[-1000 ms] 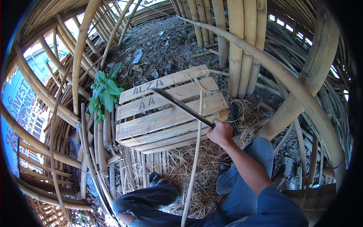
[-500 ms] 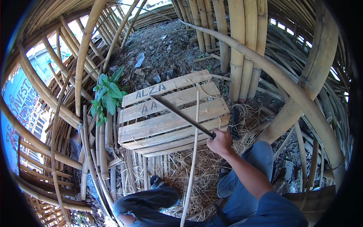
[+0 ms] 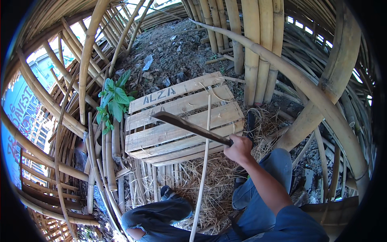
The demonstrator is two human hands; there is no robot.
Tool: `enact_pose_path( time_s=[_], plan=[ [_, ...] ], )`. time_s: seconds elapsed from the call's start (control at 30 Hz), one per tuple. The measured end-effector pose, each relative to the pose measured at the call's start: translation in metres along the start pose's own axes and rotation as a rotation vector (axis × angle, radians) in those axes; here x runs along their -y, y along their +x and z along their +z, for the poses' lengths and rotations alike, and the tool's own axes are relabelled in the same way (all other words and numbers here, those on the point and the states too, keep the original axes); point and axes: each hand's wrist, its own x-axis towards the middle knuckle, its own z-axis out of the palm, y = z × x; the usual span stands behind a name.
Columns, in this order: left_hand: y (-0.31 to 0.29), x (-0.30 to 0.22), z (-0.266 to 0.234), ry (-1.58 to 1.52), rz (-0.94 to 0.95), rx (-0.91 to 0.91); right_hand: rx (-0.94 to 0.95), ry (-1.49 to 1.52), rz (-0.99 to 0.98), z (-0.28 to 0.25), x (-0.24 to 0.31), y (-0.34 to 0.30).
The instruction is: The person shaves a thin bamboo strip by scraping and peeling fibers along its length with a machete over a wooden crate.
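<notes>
My right hand (image 3: 238,149) is closed round the handle of a machete (image 3: 189,127). The dark blade points up and to the left, above a slatted wooden crate (image 3: 181,117). A long thin bamboo strip (image 3: 204,161) runs from the lower edge up over the crate's slats, passing close to the blade; whether the two touch I cannot tell. Curled shavings lie on the crate top. My left hand is out of the picture.
Straw and shavings (image 3: 209,185) cover the ground between my legs. A leafy green plant (image 3: 117,99) grows left of the crate. Thick bamboo poles (image 3: 258,60) stand at the back right, and one long pole (image 3: 298,76) slants across the right side. Stacked bamboo fills the left.
The machete has turned so its broad side shows more, with the tip lower and slightly farther left. My right hand has moved slightly right. The strip has shifted slightly left.
</notes>
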Motion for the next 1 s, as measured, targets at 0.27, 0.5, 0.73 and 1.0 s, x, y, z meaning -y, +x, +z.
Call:
enact_pose_path(
  time_s=[0.27,0.5,0.73,1.0],
  plan=[
    [-0.001,-0.003,-0.001,0.017,0.006,-0.011,0.074,-0.011,0.024,0.004,0.002,-0.006],
    [0.000,-0.002,-0.004,0.032,0.015,-0.012,0.139,-0.049,0.140,0.019,-0.002,0.010],
    [-0.004,0.004,-0.005,0.069,0.028,-0.013,0.179,-0.045,0.169,0.019,-0.004,0.012],
    [-0.023,0.125,-0.018,0.486,0.203,0.071,0.240,-0.098,0.223,0.014,-0.002,0.021]
  ],
)
